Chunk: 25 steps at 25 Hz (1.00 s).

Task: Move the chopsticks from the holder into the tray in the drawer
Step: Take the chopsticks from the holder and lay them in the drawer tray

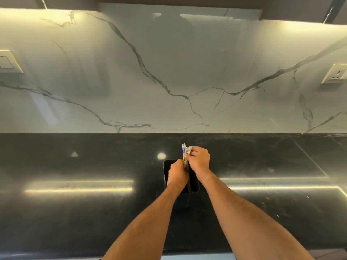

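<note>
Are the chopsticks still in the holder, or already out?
Still in: the chopsticks stand in the black holder, both hands, left hand and right hand, gripping them.

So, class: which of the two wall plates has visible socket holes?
The wall plate on the right; the left plate shows only flat switch panels.

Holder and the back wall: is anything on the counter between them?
No. In the head view, the black counter between the holder and the marble wall is bare, showing only light reflections.
</note>
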Each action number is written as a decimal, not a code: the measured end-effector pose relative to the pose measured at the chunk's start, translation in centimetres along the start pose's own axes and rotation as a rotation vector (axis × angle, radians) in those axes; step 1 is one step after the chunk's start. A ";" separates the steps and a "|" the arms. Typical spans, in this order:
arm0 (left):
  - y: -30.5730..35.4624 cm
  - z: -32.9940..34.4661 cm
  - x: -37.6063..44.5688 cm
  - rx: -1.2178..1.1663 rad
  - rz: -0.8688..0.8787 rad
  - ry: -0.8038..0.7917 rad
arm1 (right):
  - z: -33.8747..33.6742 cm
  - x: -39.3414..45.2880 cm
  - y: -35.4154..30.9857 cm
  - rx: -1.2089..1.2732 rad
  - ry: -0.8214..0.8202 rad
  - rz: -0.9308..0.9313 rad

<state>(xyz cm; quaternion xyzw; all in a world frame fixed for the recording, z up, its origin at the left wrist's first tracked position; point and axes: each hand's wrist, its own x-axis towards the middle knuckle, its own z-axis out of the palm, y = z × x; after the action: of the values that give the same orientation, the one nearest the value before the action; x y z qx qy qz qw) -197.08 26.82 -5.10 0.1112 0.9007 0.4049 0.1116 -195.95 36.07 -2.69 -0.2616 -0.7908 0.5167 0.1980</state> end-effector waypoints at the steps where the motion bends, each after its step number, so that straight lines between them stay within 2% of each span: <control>1: 0.1 -0.1 -0.1 -0.015 0.002 0.002 | -0.2 -0.2 -0.2 0.026 -0.003 -0.005; 8: 1.0 -1.1 -0.5 -0.211 0.032 0.034 | -0.5 -1.4 -2.0 0.140 0.019 -0.128; 12: 2.0 -2.8 -1.1 -0.501 0.047 0.079 | -0.5 -1.7 -4.2 0.257 -0.023 -0.108; 20: 6.0 -8.8 -3.2 -0.802 0.285 0.097 | -3.4 -3.7 -12.2 0.522 -0.139 -0.185; 25: 6.9 -10.6 -7.6 -0.898 0.282 0.048 | -5.7 -7.5 -14.8 0.494 -0.128 -0.100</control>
<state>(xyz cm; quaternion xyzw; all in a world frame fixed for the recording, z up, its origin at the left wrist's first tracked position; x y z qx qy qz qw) -192.14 21.57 7.80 0.1639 0.6147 0.7682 0.0718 -189.89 30.62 12.84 -0.1325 -0.6635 0.6994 0.2306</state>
